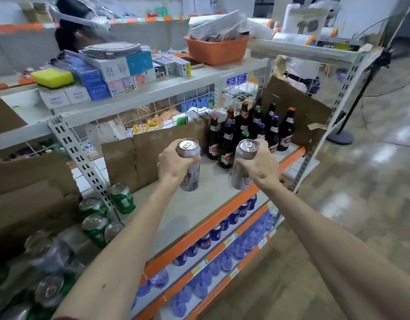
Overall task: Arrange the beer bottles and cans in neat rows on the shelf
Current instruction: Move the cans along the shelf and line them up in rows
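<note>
Both arms stretch forward. The left grip (175,163) curls round the left can (191,179), the right grip (260,168) round the right can (243,151).

The shelf (187,215) lies bare along its front edge and left half. Beer bottles (245,132) crowd its back right corner, cardboard (153,155) walls the back edge, and an upper shelf (153,91) hangs overhead.

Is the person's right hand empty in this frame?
No, the right hand grips a tall silver metal can, and the left hand grips a second silver can.
</note>
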Tool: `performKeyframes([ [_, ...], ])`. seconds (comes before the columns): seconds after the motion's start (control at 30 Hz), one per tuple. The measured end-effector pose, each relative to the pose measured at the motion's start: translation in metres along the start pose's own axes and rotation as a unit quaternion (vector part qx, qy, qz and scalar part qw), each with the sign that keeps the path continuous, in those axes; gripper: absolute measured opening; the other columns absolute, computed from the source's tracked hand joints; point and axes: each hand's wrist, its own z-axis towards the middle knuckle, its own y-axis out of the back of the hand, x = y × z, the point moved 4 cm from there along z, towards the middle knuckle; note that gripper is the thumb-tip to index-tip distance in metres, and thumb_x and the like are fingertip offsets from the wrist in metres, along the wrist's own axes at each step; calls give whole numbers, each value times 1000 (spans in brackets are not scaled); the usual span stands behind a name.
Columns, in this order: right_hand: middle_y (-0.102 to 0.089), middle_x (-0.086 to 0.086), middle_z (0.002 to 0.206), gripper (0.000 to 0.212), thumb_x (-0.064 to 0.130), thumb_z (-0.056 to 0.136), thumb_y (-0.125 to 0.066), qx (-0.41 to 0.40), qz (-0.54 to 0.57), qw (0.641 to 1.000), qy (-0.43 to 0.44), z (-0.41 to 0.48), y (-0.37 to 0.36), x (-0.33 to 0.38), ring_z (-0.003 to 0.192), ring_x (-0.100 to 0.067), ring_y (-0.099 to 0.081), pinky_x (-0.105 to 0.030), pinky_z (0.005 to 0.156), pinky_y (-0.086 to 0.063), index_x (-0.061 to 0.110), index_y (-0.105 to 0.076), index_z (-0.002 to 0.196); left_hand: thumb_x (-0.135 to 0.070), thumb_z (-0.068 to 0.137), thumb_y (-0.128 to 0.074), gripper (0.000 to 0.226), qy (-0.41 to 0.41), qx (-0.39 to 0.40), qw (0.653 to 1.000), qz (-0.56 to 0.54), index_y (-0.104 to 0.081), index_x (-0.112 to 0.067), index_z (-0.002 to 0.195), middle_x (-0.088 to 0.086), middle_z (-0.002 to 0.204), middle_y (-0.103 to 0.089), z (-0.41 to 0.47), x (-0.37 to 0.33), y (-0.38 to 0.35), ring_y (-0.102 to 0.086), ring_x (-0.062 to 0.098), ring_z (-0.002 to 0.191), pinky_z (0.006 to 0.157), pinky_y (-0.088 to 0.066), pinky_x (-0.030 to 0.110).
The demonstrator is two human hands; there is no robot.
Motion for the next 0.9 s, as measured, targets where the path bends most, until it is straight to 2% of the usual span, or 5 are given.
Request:
performKeyframes([
  [0.23, -62, 2, 106, 63, 35, 73, -76, 59, -14, 998, 7, 65, -61, 7, 94, -23, -57, -30, 73, -37, 23, -46, 127, -33, 64, -88, 58, 37, -26, 999, 6, -69, -29, 119, -5, 110, -74, 67, 37, -13, -66, 14, 103, 89, -52, 30],
  [0.37, -65, 4, 104, 61, 34, 70, -76, 84, -14, 996, 19, 101, -90, 18, 98, -25, -61, -34, 78, -45, 25, -48, 123, -33, 64, -90, 58, 59, -39, 997, 5, -69, -26, 119, -3, 112, -73, 103, 53, -22, -65, 15, 102, 85, -50, 26],
  [0.53, -66, -1, 109, 61, 35, 72, -78, 114, -30, 992, 36, 139, -113, 23, 101, -29, -62, -34, 81, -45, 24, -48, 124, -28, 62, -91, 55, 64, -35, 997, 2, -73, -20, 113, 1, 107, -75, 137, 61, -38, -68, 15, 97, 78, -47, 22],
  [0.77, -67, -7, 113, 58, 37, 75, -73, 150, -18, 988, 39, 180, -149, 11, 102, -34, -62, -37, 82, -49, 23, -47, 125, -23, 61, -92, 55, 92, -40, 995, -19, -71, -22, 112, -4, 104, -74, 159, 80, -74, -68, 11, 94, 84, -54, 27],
  [0.9, -66, -8, 115, 61, 38, 75, -72, 203, -12, 978, 54, 193, -177, -8, 103, -36, -62, -39, 83, -49, 25, -45, 127, -21, 63, -90, 55, 138, -57, 989, -8, -70, -27, 113, -12, 99, -70, 159, 95, -96, -65, 8, 92, 77, -46, 18],
])
